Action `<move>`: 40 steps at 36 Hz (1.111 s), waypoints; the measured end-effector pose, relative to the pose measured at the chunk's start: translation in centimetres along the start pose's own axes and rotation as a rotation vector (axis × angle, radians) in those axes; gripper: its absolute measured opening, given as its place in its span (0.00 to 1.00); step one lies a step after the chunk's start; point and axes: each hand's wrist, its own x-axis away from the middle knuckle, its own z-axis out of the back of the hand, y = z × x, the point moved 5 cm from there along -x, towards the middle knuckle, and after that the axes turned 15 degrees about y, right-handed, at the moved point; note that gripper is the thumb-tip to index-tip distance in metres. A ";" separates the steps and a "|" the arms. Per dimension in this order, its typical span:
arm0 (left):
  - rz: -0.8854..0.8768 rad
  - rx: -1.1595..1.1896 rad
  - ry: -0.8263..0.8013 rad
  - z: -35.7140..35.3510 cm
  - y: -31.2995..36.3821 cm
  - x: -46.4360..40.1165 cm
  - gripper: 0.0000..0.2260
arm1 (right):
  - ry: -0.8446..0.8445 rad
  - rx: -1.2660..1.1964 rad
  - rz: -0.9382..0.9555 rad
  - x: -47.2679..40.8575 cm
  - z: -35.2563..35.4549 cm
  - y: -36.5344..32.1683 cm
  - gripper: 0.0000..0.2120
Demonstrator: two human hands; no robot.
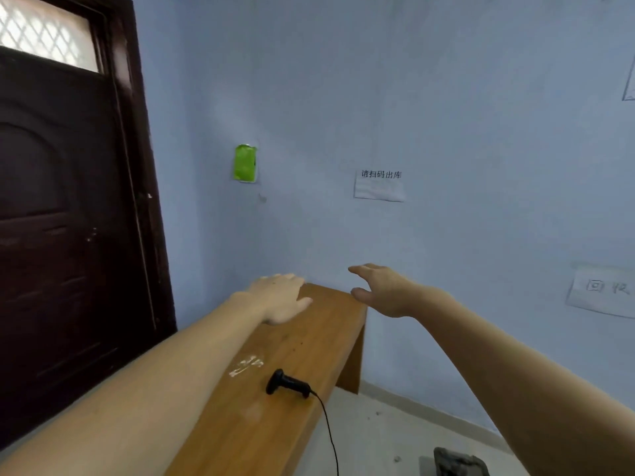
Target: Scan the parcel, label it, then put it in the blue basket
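Note:
A black handheld barcode scanner [288, 384] lies on its side on the wooden table [275, 424], its cable running off the right edge. My left hand [281, 297] is stretched out flat over the table's far end, palm down, holding nothing. My right hand [381, 290] is held out beyond the table's far right corner, fingers apart and empty. Both hands are well past the scanner. No parcel, label or blue basket is in view.
A dark wooden door [68, 218] stands at the left. The blue wall carries a green packet [245, 163], a paper sign with printed characters [379, 185] and another sign [604, 290] at the right. A dark grey object [458, 463] lies on the floor.

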 end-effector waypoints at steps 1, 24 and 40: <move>0.011 -0.022 -0.009 -0.5 -0.8 -0.7 0.29 | -0.005 -0.001 0.022 -1.6 -0.7 0.1 0.30; 0.862 -0.344 0.020 -0.7 -16.6 3.0 0.29 | -0.194 -0.335 0.831 -25.4 -15.7 -15.1 0.31; 1.131 -0.405 -0.002 2.6 -14.9 9.1 0.29 | -0.202 -0.459 1.010 -23.8 -13.7 -19.1 0.30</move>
